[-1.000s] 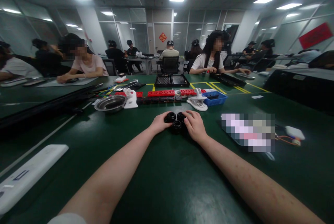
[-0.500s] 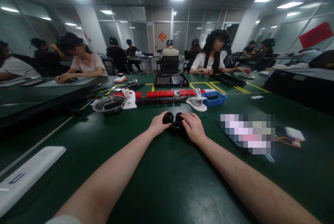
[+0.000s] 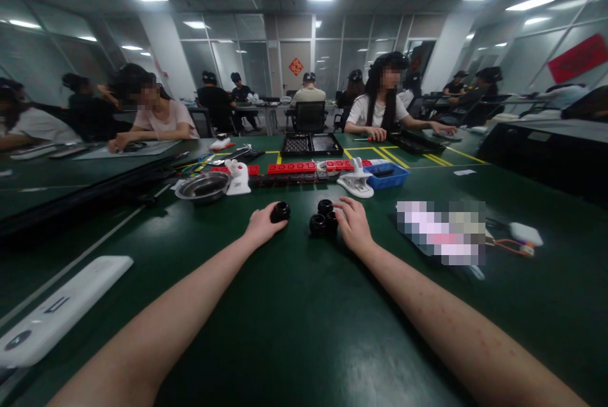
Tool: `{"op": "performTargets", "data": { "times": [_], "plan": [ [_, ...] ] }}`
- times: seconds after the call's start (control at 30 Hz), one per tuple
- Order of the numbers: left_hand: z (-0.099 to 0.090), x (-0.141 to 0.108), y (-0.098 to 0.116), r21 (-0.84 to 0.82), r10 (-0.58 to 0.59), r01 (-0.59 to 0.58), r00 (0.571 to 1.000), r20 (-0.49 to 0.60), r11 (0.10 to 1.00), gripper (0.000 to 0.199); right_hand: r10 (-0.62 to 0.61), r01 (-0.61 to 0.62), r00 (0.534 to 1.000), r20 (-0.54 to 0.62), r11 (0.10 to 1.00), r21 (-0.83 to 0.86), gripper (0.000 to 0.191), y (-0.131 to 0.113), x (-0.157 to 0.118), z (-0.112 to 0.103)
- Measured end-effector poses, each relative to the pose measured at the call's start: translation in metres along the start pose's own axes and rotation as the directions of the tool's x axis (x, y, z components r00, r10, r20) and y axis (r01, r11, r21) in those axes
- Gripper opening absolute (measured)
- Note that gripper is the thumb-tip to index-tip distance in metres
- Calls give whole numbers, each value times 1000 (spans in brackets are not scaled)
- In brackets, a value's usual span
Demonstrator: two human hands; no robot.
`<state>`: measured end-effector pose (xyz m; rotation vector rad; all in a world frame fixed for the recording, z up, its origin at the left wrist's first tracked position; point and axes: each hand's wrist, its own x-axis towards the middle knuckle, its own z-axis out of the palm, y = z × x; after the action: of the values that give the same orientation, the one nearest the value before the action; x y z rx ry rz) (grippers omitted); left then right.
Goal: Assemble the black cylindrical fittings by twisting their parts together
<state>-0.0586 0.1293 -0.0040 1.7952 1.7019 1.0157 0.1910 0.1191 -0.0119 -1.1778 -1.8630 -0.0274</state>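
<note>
On the near left of the green surface (image 3: 304,331) lies a long white device (image 3: 66,309), well apart from the hands. Further in, the left hand (image 3: 260,228) has its fingers curled around one black round piece (image 3: 281,211), which is at the surface; whether it is lifted slightly I cannot tell. To its right, across a gap of bare surface, three more black pieces (image 3: 318,225) form a tight cluster. The right hand (image 3: 354,230) is at the cluster's right side, its fingers loosely bent and a little parted; the pictures do not show whether they grip a piece. Right of that hand lies a pixelated item (image 3: 441,233), with a small white box (image 3: 526,233) and orange wire (image 3: 506,243) just beyond.

Ahead, a row stands in the way of the far side: a metal bowl (image 3: 203,187), a white clip (image 3: 238,178), red strips (image 3: 292,168), a second white clip (image 3: 356,180) and a blue basket (image 3: 390,177). A long black object (image 3: 90,182) blocks the left. Behind the row sits an open black case (image 3: 312,145); beyond, two people (image 3: 161,117) (image 3: 380,109) work.
</note>
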Motion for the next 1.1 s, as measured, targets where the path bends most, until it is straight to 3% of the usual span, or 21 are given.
{"op": "performTargets", "data": {
  "times": [0.2, 0.3, 0.37, 0.47, 0.57, 0.6, 0.67, 0.73, 0.8, 0.87, 1.0, 1.1],
  "plan": [
    [-46, -55, -8, 57, -72, 71, 997, 23, 996, 53, -8, 9, 1000, -8, 997, 72, 25, -7, -5, -8],
    [-51, -93, -3, 169, -44, 16, 986, 163, 985, 55, -32, 33, 999, -3, 992, 125, 24, -20, -8, -15],
    [-47, -118, 8, 159, -3, -42, 962, 272, 986, 54, -58, 55, 998, 13, 984, 167, 23, -36, -14, -23],
    [-30, -146, 37, 76, 168, -221, 889, 426, 972, 51, -154, 113, 981, 118, 948, 299, 21, -66, -33, -42],
    [-10, -157, 65, -24, 330, -373, 786, 523, 927, 50, -302, 148, 896, 325, 894, 424, 30, -94, -56, -65],
    [-3, -158, 72, -55, 370, -408, 753, 544, 911, 49, -299, 130, 877, 377, 901, 413, 36, -100, -63, -72],
    [7, -156, 79, -89, 408, -440, 715, 568, 894, 45, -182, 44, 869, 461, 955, 293, 45, -109, -71, -82],
    [14, -155, 79, -85, 407, -440, 718, 565, 894, 46, -86, 13, 824, 560, 991, 132, 44, -114, -73, -87],
    [18, -154, 76, -47, 381, -423, 754, 536, 905, 44, -20, 21, 769, 639, 1000, 7, 35, -118, -70, -88],
    [18, -154, 74, -11, 360, -410, 786, 503, 912, 47, -20, 42, 728, 685, 999, -15, 34, -120, -66, -88],
    [16, -151, 73, 29, 338, -399, 812, 476, 917, 48, -130, -5, 687, 715, 983, 182, 34, -120, -59, -92],
    [15, -146, 71, 51, 321, -386, 827, 461, 921, 43, -253, -41, 713, 654, 916, 399, 45, -115, -58, -96]
  ]
}}
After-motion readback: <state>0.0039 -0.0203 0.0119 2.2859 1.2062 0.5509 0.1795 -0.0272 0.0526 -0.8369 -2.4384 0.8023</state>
